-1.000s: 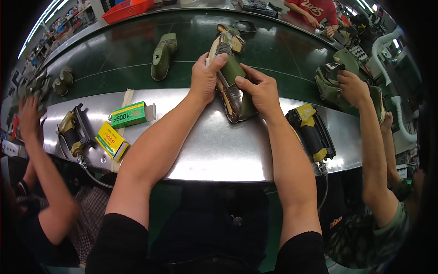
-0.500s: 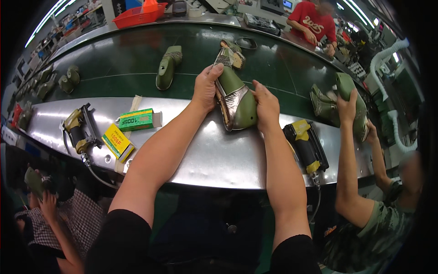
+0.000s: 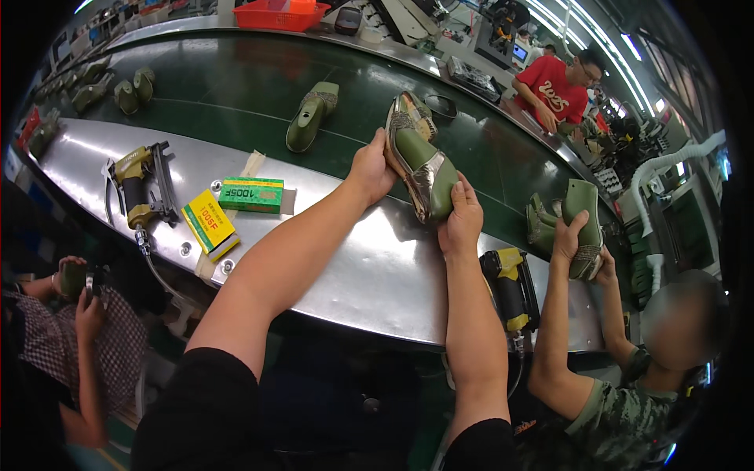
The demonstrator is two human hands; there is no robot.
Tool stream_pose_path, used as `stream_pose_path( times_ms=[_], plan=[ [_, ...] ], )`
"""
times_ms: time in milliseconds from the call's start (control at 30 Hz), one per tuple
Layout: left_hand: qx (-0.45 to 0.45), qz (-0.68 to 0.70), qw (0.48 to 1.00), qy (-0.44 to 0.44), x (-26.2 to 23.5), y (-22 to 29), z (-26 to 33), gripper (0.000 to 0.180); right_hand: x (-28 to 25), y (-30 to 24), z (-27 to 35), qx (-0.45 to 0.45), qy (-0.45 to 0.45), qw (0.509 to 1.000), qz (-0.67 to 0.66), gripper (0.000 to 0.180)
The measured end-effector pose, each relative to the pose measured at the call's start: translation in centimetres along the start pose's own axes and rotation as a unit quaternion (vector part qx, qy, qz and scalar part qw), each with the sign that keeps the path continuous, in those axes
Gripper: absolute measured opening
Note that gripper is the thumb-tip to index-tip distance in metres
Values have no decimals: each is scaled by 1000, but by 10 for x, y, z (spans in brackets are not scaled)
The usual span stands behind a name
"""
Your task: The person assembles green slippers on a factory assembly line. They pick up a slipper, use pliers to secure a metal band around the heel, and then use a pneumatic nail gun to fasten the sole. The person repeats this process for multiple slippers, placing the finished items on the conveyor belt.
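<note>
Two work surfaces run side by side: a dark green conveyor belt (image 3: pixel 236 86) on the far side and a steel bench (image 3: pixel 369 267) along the near side, both curving across the view.

Shoe (image 3: pixel 420 161), olive green with a shiny metallic underside, is held up on its side over the far edge of the bench, where bench meets belt. Toe end points toward the person, heel end out over the belt.

Left hand (image 3: pixel 371 169): clasped on the shoe's left edge near the heel, fingers wrapped behind it. Right hand (image 3: pixel 462 220): clasped on the toe end from below, thumb up against the side. Both hands grasping; shoe clear of the bench surface.

Second green shoe (image 3: pixel 312 118) lies alone on the belt, left of the held one, well apart from it.

Staple gun (image 3: pixel 143 184), yellow and black, lies at the left end of the bench with its hose dropping over the near edge. Another staple gun (image 3: pixel 510 286) lies at the near edge, just right of the right forearm.

Green box (image 3: pixel 251 194) and yellow box (image 3: pixel 210 224) lie close together between the left gun and the left forearm.

Co-worker's hand (image 3: pixel 569 235) at the right end of the bench grips a separate green shoe (image 3: pixel 585 224).
</note>
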State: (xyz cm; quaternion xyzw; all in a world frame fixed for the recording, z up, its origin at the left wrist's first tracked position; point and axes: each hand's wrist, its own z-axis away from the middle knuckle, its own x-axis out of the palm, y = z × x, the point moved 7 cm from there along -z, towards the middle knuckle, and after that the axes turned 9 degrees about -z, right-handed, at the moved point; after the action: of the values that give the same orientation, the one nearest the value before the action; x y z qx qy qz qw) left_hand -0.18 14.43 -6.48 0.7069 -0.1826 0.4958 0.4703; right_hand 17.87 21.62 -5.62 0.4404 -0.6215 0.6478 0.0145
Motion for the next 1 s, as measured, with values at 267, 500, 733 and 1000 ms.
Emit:
stream_pose_path(
  times_ms=[267,500,733,1000],
  plan=[
    [-48,-10,995,-89,19,-9,9,54,-1,-5,1,-46,19,999,9,38],
    [37,-336,939,-68,37,-55,33,50,9,-11,3,-89,-9,993,77,44],
    [-120,-89,988,38,-32,-2,-12,47,35,5,18,-53,-169,960,217,60],
    [22,-99,950,296,-109,70,-27,41,44,1,30,-77,-209,877,425,43]
  ],
)
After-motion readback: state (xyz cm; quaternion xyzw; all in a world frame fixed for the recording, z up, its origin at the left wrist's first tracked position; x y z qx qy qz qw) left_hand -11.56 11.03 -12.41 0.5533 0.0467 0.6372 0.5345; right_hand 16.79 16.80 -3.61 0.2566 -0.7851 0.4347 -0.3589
